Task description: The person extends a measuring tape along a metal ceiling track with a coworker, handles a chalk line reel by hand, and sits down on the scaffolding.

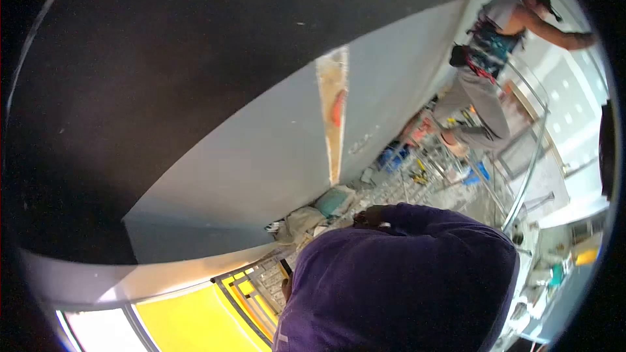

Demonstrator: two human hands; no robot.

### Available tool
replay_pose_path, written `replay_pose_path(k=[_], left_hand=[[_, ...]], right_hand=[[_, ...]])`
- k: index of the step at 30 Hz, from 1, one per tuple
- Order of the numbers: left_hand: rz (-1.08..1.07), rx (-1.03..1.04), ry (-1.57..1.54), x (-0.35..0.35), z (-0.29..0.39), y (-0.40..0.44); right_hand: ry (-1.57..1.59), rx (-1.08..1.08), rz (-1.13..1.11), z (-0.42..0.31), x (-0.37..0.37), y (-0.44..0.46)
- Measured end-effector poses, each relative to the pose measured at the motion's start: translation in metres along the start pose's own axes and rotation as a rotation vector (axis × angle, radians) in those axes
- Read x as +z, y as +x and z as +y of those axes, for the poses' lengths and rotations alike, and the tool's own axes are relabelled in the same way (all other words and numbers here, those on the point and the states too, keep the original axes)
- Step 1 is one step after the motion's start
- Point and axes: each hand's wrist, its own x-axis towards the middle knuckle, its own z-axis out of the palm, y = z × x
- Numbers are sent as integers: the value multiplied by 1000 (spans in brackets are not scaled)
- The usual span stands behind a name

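A purple long-sleeved top (404,280) fills the lower middle of the head view and covers most of my arms. My right hand (372,215) shows dark and small past the end of its sleeve. Its fingers look curled, with a small pale spot beside them; what they hold, if anything, I cannot make out. Only a sliver of my left hand (287,289) appears at the left edge of the top, its fingers hidden. Just above it is a short black piece (285,267), and I cannot tell whether the hand touches it.
A grey wall (261,163) has a tan strip (334,117) with a red mark. Bags (301,223) lie at its base. Tools and debris (424,166) litter the floor. Another person (489,52) stands by a metal frame (531,163), one arm outstretched. Yellow panels (195,319) are lower left.
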Motion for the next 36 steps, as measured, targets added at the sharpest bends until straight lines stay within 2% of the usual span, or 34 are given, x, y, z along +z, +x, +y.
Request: replay_pose_path(k=[2,3,6,7,10,12,14,15,16,18,20,22,23,24,27,28,29,30,32,34,36], left_hand=[[-38,-7,-7,-1,13,2],[-50,-11,-10,-3,19,0],[-86,1,-16,-2,32,14],[-98,12,-18,-3,41,20],[-126,45,-50,2,56,43],[-139,77,-92,3,75,58],[-158,122,-174,0,95,70],[-172,144,-230,1,106,77],[-200,163,-308,2,115,83],[-258,192,-459,6,139,91],[-251,236,-463,-16,259,39],[-396,147,-625,-14,292,36],[-508,155,-679,-16,301,43],[-525,206,-676,-15,321,43],[-587,350,-663,-5,375,41],[-663,342,-677,-6,390,37],[-740,334,-690,-10,411,28],[-816,326,-703,-10,430,22],[-873,438,-611,-4,456,19],[-911,515,-511,-14,479,12],[-950,552,-416,-31,502,-3]], right_hand=[[67,-144,186,-12,-4,-4],[33,-116,150,27,44,65],[255,72,71,-5,-8,-21],[365,-556,376,46,44,31],[560,212,-180,-23,-78,-133],[513,155,-106,-1,-44,-105],[89,-296,382,5,-18,-79],[122,-206,381,18,11,-38],[157,-96,407,-11,-3,-69],[61,-64,375,-2,1,-60],[85,-18,266,-2,-23,-89],[172,98,219,-8,-50,-144],[206,183,252,-4,-56,-162],[236,271,284,4,-57,-174],[182,333,515,48,-36,-168],[174,354,597,52,-33,-165],[198,373,556,46,-47,-174],[310,300,676,32,-62,-182],[538,149,914,-3,-91,-198],[534,-59,964,-33,-117,-207],[602,9,934,-61,-120,-195]])
